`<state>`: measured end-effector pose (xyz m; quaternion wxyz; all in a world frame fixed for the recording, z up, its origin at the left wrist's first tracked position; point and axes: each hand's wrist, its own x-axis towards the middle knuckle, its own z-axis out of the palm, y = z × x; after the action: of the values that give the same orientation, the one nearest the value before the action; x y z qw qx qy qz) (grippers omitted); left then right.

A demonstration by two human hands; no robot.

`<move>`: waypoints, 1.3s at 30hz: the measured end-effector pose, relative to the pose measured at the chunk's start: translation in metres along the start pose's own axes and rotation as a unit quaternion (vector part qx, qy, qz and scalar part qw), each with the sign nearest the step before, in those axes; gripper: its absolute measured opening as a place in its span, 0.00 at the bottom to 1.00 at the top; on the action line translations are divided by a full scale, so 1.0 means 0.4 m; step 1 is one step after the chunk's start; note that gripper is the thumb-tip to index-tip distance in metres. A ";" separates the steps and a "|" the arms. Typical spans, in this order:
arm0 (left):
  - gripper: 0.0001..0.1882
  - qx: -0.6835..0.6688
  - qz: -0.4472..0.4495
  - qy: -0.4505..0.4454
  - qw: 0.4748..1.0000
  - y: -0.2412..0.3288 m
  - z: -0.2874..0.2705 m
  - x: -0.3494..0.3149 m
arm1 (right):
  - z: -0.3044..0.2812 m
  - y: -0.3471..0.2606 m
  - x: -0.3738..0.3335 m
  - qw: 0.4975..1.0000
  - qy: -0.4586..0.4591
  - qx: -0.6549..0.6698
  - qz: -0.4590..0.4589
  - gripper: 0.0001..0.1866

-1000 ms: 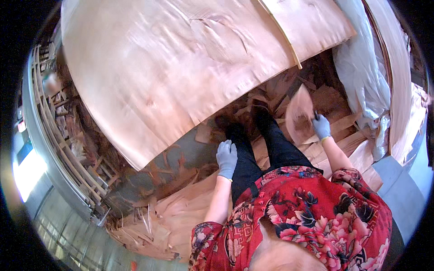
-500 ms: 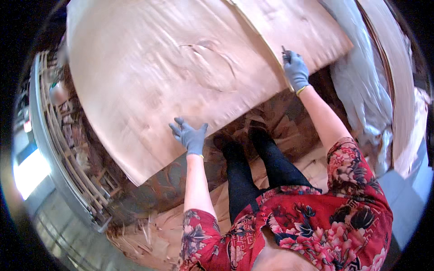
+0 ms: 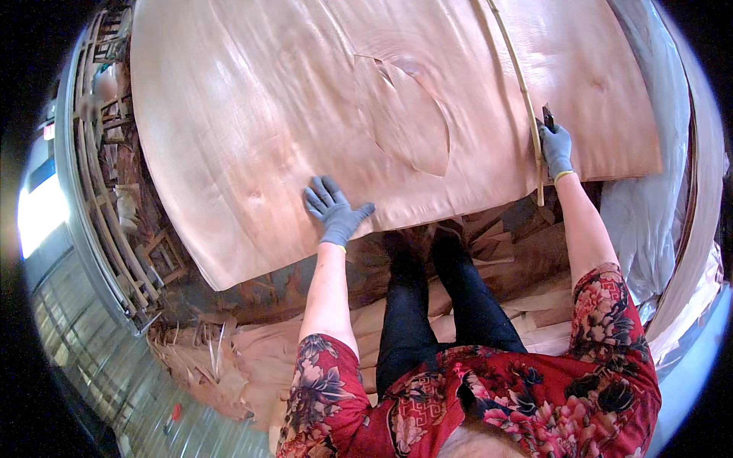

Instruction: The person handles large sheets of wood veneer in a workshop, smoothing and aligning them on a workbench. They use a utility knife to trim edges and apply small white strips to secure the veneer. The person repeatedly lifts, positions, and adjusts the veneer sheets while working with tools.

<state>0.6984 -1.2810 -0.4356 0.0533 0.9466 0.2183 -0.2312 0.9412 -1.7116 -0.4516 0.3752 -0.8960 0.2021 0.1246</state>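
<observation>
A wide, pale tan wood veneer sheet spreads in front of me, its front edge near my legs. An oval flap or patch with split edges shows in its middle. My left hand, in a grey glove, lies open on the sheet near the front edge, fingers spread. In its grey glove, my right hand is closed around a small dark knife-like tool that points away from me. Beside its fingers runs a long, thin yellowish strip, its near end sticking out past the sheet's edge.
Veneer scraps litter the floor around my feet. On the left stands a rack with curved rails. Crumpled pale plastic sheeting hangs at the right, beside the edge of another pale stack.
The view has shifted, with the sheet now lying farther right in it. My left hand has flattened onto the sheet. My right hand keeps hold of the dark tool beside the strip.
</observation>
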 end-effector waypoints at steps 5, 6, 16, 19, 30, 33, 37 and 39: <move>0.68 0.000 -0.030 -0.030 0.999 0.015 0.005 0.011 | 0.018 0.027 0.015 0.999 0.017 -0.005 -0.030 0.17; 0.68 -0.001 -0.031 -0.023 0.999 0.014 0.011 0.012 | 0.025 0.029 0.014 0.999 0.023 -0.018 -0.029 0.18; 0.68 -0.015 -0.009 0.046 0.999 0.009 0.023 -0.002 | 0.039 0.032 0.028 1.000 0.007 -0.011 -0.026 0.21; 0.67 -0.014 0.000 0.061 0.998 0.016 0.013 0.002 | 0.033 0.057 0.035 1.000 0.001 0.002 -0.024 0.20; 0.47 0.022 0.045 0.244 0.968 0.040 0.033 -0.027 | -0.009 0.007 0.001 0.993 -0.049 0.095 -0.056 0.12; 0.46 0.021 0.039 0.246 0.968 0.051 0.026 -0.024 | -0.022 0.023 -0.004 0.987 -0.059 0.132 -0.069 0.12; 0.45 0.034 0.027 0.256 0.966 0.062 0.030 -0.034 | -0.043 0.035 0.007 0.982 -0.079 0.162 -0.053 0.11; 0.45 0.031 0.035 0.281 0.959 0.054 0.046 -0.037 | -0.035 0.028 0.006 0.977 -0.067 0.198 -0.038 0.08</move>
<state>0.6887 -1.3098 -0.4450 -0.0314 0.9817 0.1836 0.0394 0.9392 -1.7295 -0.4498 0.5624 -0.8006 0.1630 0.1271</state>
